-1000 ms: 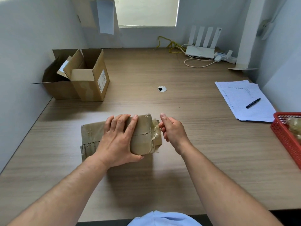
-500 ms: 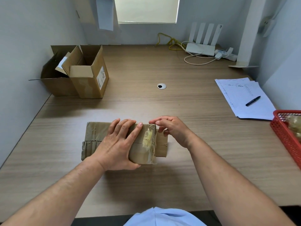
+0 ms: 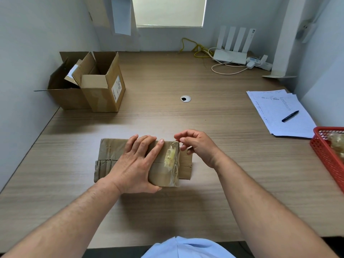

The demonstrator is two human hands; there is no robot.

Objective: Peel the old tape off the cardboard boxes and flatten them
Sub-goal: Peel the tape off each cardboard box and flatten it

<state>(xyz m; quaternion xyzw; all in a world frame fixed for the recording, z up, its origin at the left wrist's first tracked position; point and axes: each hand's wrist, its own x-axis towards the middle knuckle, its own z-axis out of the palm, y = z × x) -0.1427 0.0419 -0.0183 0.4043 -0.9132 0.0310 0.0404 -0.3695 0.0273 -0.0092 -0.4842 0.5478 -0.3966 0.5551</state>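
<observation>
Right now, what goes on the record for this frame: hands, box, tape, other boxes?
Left hand: flat on the box, holding it down
Right hand: fingers curled at the tape's far end; pinch unclear
Box: lying on the desk, near the person
Tape: crumpled across the box's right end, not yet off
Other boxes: two, open, upright, far left
</observation>
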